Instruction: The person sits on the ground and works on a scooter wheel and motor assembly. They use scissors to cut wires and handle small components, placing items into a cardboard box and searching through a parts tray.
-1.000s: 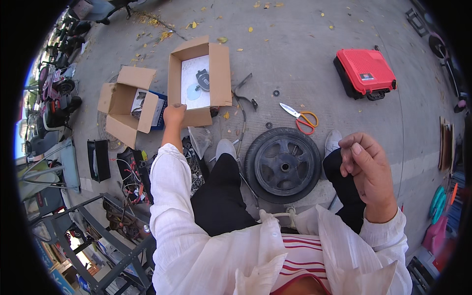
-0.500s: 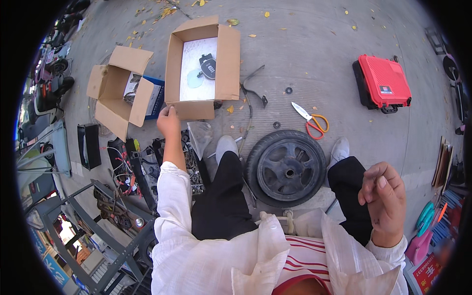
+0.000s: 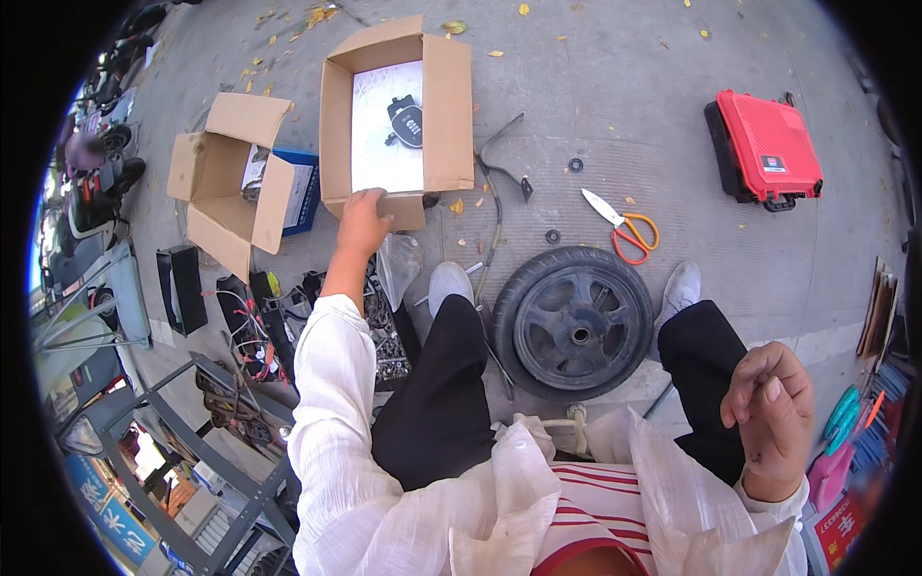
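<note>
At the near side of an open cardboard box (image 3: 448, 120) on the ground (image 3: 615, 86), the left hand (image 3: 363, 223) touches the flap (image 3: 407, 213); whether it pinches, I cannot tell. A black gadget (image 3: 405, 122) lies inside the box. Near the right knee (image 3: 699, 341), the right hand (image 3: 771, 411) is loosely curled, not closed. A wheel (image 3: 547, 331) lies between the shoes (image 3: 448, 282).

Wheel (image 3: 579, 315) flat on the ground (image 3: 759, 278), between the shoes (image 3: 450, 284). Scissors (image 3: 624, 230) just beyond it; hard case (image 3: 773, 144) farther out, right. Two small rings (image 3: 552, 236) left of scissors, one beyond the other. Large carton (image 3: 448, 115) ahead-left, device (image 3: 406, 125) inside. Smaller carton (image 3: 217, 238) left of that. Left hand (image 3: 363, 227) at large carton's near edge.
</note>
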A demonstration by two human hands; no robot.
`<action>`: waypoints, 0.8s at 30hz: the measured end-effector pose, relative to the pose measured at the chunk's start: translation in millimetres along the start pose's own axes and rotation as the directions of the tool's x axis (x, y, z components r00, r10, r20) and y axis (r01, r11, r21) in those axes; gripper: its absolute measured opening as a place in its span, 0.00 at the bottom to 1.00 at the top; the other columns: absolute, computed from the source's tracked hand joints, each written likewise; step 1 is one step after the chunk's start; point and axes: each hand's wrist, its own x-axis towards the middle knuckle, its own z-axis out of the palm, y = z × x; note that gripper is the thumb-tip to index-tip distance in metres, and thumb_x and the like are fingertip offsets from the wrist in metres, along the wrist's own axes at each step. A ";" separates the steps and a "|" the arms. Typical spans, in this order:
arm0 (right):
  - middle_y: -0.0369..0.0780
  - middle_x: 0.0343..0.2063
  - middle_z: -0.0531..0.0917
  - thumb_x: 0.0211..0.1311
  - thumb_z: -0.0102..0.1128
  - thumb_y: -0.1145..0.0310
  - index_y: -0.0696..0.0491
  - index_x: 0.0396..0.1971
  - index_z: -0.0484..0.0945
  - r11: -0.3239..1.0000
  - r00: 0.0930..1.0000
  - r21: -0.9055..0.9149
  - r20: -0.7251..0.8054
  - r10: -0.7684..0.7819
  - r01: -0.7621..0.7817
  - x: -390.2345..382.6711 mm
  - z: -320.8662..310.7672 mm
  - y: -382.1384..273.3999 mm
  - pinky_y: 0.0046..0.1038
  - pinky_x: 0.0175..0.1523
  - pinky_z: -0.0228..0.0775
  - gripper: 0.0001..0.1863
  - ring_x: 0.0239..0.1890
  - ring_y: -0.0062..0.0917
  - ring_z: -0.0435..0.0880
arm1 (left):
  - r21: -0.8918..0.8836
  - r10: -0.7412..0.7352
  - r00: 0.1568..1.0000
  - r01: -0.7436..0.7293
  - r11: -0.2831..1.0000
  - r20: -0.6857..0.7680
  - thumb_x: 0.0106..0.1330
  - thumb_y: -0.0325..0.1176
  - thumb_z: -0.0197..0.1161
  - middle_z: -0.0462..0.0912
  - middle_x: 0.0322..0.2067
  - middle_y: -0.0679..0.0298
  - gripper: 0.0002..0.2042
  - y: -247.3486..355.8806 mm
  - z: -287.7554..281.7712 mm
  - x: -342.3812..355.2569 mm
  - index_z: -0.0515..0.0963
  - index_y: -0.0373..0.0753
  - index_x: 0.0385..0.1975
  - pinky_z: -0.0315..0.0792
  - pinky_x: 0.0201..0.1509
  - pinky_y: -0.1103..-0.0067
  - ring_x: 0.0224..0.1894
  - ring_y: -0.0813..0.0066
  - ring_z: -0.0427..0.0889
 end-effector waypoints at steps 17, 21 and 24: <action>0.38 0.22 0.70 0.64 0.57 0.56 0.62 0.35 0.70 0.997 0.992 -0.037 -0.109 0.059 -0.064 67.7 -16.4 -7.0 0.15 0.21 0.65 0.20 0.17 0.13 0.65 | -0.085 -0.180 0.955 0.205 0.975 0.236 0.57 0.29 0.54 0.83 0.38 0.50 0.14 -60.3 17.1 55.1 0.82 0.36 0.40 0.73 0.51 0.72 0.43 0.59 0.83; 0.37 0.22 0.70 0.66 0.54 0.57 0.62 0.36 0.69 0.997 0.993 -0.059 -0.107 0.052 -0.058 75.8 -16.6 -4.5 0.15 0.21 0.64 0.20 0.18 0.13 0.65 | -0.085 -0.139 0.913 0.185 0.979 0.383 0.55 0.28 0.56 0.83 0.41 0.51 0.13 -83.5 42.8 73.9 0.82 0.38 0.39 0.72 0.52 0.69 0.47 0.55 0.80; 0.38 0.22 0.70 0.66 0.53 0.57 0.62 0.36 0.69 0.995 0.993 -0.074 -0.105 0.061 -0.069 79.4 -12.4 -1.5 0.14 0.22 0.64 0.19 0.18 0.13 0.65 | 0.080 -0.194 0.868 0.177 0.981 0.456 0.53 0.30 0.58 0.83 0.40 0.50 0.17 -76.3 59.9 75.9 0.80 0.36 0.44 0.73 0.51 0.70 0.47 0.55 0.80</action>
